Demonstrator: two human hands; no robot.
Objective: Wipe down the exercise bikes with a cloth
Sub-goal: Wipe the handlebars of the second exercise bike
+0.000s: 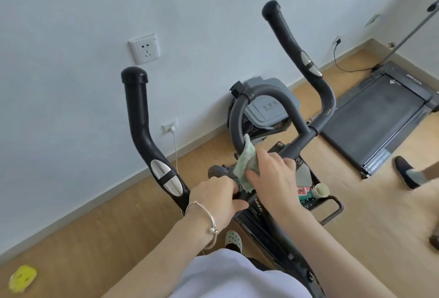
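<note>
While right grip [270, 174] clasps, cloth [245, 167] within — against bike [142, 117]

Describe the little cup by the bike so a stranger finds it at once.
Start at the exercise bike by the wall. On its black tray, right of the right hand, lie small items. The cup is pale and open-mouthed, beside a red packet.
</note>
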